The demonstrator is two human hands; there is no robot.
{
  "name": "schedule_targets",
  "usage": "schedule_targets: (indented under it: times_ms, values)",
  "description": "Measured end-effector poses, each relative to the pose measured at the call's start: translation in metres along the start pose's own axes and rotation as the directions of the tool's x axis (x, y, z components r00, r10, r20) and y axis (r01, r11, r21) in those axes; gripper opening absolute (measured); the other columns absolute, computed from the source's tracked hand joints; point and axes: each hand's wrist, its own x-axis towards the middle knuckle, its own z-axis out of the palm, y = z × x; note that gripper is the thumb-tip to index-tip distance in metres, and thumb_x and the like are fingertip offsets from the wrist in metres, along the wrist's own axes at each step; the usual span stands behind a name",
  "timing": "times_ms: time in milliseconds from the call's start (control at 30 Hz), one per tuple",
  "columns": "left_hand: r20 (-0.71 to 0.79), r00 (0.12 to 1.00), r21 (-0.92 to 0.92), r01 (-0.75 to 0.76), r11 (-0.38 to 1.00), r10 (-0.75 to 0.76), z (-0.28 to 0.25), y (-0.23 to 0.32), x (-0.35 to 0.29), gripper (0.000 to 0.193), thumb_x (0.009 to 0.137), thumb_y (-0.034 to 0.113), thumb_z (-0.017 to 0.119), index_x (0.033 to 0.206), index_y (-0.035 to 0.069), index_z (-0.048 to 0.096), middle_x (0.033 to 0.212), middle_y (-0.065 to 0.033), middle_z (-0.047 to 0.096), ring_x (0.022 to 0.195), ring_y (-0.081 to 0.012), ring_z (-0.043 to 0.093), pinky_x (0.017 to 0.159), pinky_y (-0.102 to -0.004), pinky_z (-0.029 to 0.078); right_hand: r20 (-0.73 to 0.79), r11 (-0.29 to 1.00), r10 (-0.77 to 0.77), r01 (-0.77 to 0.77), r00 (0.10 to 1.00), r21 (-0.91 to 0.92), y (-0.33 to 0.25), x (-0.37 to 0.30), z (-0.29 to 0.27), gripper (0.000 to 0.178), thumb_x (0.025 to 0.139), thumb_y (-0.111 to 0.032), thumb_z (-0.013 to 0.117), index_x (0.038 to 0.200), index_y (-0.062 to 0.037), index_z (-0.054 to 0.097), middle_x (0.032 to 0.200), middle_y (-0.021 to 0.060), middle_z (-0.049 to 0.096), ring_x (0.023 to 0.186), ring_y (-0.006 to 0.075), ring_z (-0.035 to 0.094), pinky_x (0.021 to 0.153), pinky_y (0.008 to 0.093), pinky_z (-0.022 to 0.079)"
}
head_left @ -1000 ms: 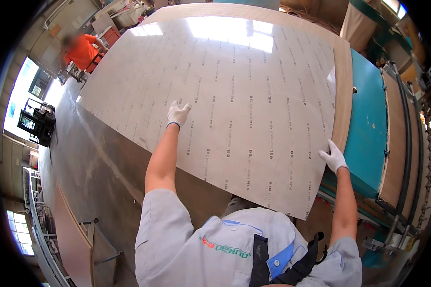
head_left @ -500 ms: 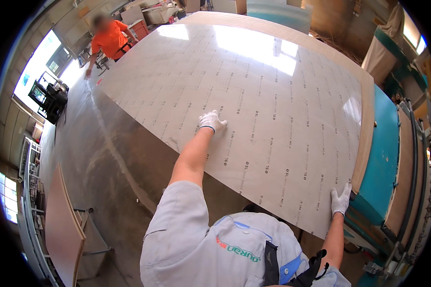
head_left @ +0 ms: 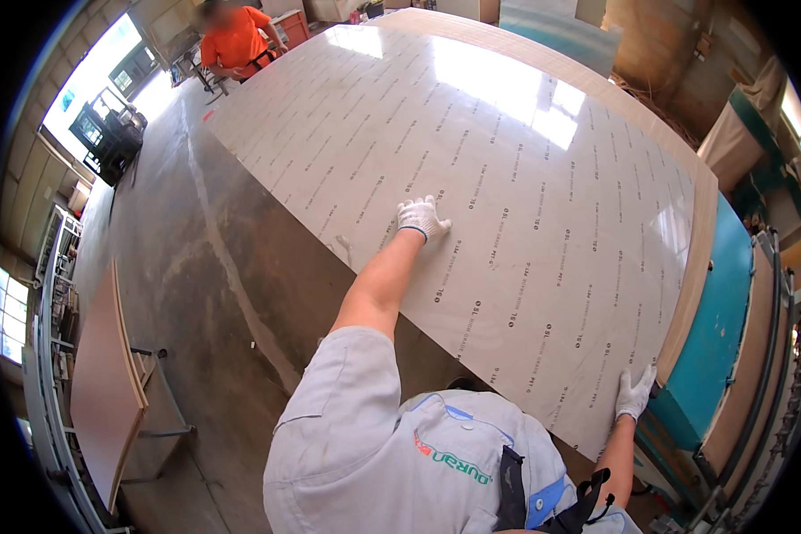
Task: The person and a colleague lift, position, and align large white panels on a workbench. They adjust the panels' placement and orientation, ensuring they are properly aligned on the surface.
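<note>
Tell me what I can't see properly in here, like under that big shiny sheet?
All in the head view:
- Most of what is under the printed sheet: the sheet covers it.
- Palms of the left hand and right hand: hidden by their backs.
- Legs of the person in orange: mostly hidden by the sheet.
- Inside the forklift: too small and dark.

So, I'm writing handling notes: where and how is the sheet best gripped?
Probably grip the sheet at its near edge, from the person's side, wide apart, thumbs on top: it lies flat and broad, and floor shows beyond that edge, but wood beyond the right one.
</note>
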Motion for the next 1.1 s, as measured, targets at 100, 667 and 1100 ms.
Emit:
schedule_targets:
  times_ms: [100, 667, 1100]
  values:
    - [-0.01, 1.0, 0.004, 0.0, 1.0, 0.0, 0.002, -0.001, -0.002, 0.079, 0.087, 0.062, 0.066, 0.143, 0.008, 0.053, 0.14, -0.0146, 0.061, 0.135, -0.0315, 0.054, 0.113, -0.0457, 0.038, 0.016, 1.0, -0.016, 0.017, 1.0, -0.018, 0.0, 0.0, -0.001, 0.085, 0.094, -0.045, 0.068, 0.157, 0.0032, 0.035, 0.167, 0.0252, 0.027, 0.155, 0.037, 0.027, 0.127, 0.0414, 0.023]
    - [-0.022, 1.0, -0.006, 0.0, 1.0, 0.0, 0.0, 0.001, -0.002, 0.079, 0.086, 0.063, 0.067, 0.141, 0.007, 0.054, 0.139, -0.0147, 0.062, 0.134, -0.0312, 0.055, 0.113, -0.0459, 0.039, -0.01, 1.0, -0.024, 0.024, 1.0, 0.003, 0.007, 0.001, 0.003, 0.085, 0.093, -0.041, 0.071, 0.156, 0.0044, 0.037, 0.166, 0.0254, 0.029, 0.155, 0.0371, 0.028, 0.126, 0.0413, 0.025]
    - [-0.031, 0.999, -0.006, -0.01, 1.0, 0.01, 0.002, 0.0, -0.001, 0.08, 0.086, 0.062, 0.066, 0.142, 0.006, 0.052, 0.139, -0.0152, 0.062, 0.133, -0.0316, 0.055, 0.113, -0.0461, 0.039, -0.005, 1.0, 0.0, 0.0, 1.0, 0.024, -0.002, 0.0, -0.002, 0.084, 0.092, -0.04, 0.071, 0.155, 0.0053, 0.037, 0.167, 0.0246, 0.029, 0.155, 0.0366, 0.028, 0.126, 0.0403, 0.024]
